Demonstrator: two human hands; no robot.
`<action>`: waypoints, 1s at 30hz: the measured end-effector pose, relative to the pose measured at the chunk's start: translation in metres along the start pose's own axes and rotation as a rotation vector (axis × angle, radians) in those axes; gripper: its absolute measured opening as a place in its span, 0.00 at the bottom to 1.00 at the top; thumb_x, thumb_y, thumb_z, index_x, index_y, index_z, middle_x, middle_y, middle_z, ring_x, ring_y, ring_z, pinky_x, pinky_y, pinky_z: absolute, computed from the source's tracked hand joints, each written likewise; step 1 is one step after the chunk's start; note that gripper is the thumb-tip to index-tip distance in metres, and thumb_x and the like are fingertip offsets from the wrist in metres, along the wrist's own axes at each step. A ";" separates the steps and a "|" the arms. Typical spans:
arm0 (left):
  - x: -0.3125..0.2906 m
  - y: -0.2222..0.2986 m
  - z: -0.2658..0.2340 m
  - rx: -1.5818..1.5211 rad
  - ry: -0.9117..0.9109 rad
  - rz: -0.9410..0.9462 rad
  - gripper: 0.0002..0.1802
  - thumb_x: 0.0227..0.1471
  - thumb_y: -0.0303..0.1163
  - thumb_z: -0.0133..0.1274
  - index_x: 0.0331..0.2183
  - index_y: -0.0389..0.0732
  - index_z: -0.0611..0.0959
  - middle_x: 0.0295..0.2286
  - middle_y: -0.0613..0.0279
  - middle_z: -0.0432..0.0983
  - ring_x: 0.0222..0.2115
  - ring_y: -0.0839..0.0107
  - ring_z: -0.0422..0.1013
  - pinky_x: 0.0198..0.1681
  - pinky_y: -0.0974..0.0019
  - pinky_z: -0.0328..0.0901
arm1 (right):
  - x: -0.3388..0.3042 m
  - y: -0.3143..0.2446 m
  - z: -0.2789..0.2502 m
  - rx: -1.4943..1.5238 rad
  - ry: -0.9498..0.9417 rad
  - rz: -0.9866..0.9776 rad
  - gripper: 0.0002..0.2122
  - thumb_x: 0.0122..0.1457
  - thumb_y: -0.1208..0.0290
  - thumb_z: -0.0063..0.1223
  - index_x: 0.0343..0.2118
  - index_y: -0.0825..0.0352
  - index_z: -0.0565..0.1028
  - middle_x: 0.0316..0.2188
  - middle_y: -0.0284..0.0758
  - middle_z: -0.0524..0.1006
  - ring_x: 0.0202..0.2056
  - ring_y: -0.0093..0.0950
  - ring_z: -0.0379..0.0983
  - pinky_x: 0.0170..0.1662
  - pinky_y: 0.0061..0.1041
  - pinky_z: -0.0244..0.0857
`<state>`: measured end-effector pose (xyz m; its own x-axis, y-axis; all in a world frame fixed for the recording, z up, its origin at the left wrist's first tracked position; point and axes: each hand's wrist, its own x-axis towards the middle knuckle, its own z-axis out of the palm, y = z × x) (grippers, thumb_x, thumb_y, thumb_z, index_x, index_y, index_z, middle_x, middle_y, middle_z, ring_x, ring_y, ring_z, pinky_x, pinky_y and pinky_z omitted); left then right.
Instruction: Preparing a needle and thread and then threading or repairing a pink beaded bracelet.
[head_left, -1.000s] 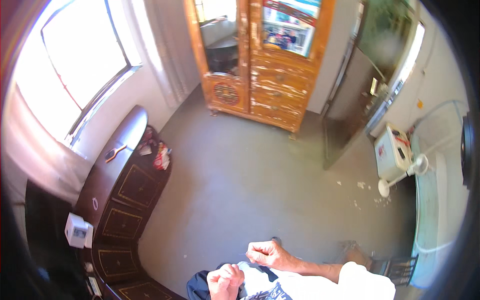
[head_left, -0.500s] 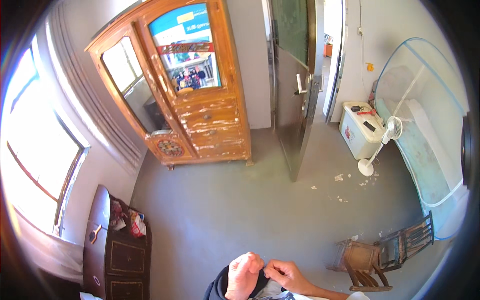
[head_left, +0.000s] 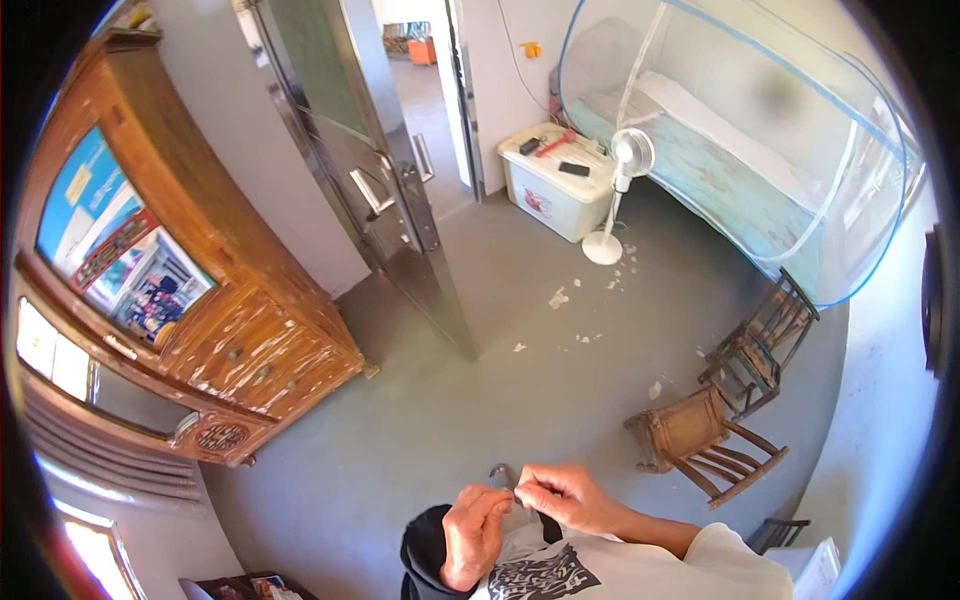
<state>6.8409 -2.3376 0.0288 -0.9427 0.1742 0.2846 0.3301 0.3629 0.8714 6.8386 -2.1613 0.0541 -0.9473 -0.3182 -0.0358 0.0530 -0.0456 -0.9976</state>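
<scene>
The right hand [head_left: 565,498] and left hand [head_left: 473,532], fingers pressed together, nearly meet before the shirt [head_left: 655,568]; whether they pinch anything cannot be told. Anything tiny there could drop to the floor [head_left: 400,425] if fingertips slackened.

Left hand [head_left: 475,535], right hand [head_left: 568,497] close together, fingers curled, before white shirt [head_left: 650,568]; grip contents too small to tell. White fan [head_left: 632,155] beside white box [head_left: 560,200]. Door [head_left: 412,285] open.
</scene>
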 end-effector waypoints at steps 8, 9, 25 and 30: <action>0.053 0.003 0.021 -0.154 -0.240 -0.254 0.05 0.44 0.17 0.57 0.28 0.32 0.81 0.25 0.59 0.75 0.26 0.71 0.71 0.31 0.72 0.65 | 0.061 0.012 -0.053 0.304 -0.176 0.289 0.12 0.63 0.68 0.45 0.22 0.65 0.66 0.17 0.20 0.60 0.20 0.10 0.51 0.22 0.16 0.45; 0.051 0.004 0.022 -0.192 -0.206 -0.307 0.04 0.44 0.17 0.57 0.28 0.32 0.81 0.26 0.59 0.75 0.27 0.72 0.71 0.31 0.72 0.65 | 0.071 0.011 -0.055 0.347 -0.245 0.285 0.12 0.63 0.68 0.44 0.22 0.65 0.66 0.17 0.20 0.60 0.19 0.10 0.51 0.22 0.15 0.45; -0.089 0.011 0.000 -0.462 0.748 -0.538 0.10 0.51 0.32 0.57 0.27 0.34 0.82 0.23 0.65 0.69 0.27 0.78 0.65 0.32 0.71 0.61 | 0.117 0.036 0.077 0.245 -1.000 0.551 0.12 0.60 0.71 0.49 0.20 0.64 0.63 0.13 0.24 0.60 0.12 0.10 0.46 0.14 0.13 0.39; -0.185 0.002 -0.034 -0.427 1.065 -0.484 0.09 0.50 0.31 0.59 0.24 0.36 0.81 0.23 0.68 0.70 0.25 0.79 0.63 0.30 0.72 0.59 | 0.077 0.044 0.200 0.080 -1.249 0.625 0.13 0.62 0.70 0.46 0.20 0.64 0.63 0.12 0.23 0.58 0.11 0.10 0.45 0.12 0.13 0.37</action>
<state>7.0139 -2.4003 -0.0087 -0.5994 -0.7950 -0.0934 0.0836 -0.1782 0.9804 6.8311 -2.3776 0.0190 0.1410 -0.9263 -0.3495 0.4145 0.3758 -0.8288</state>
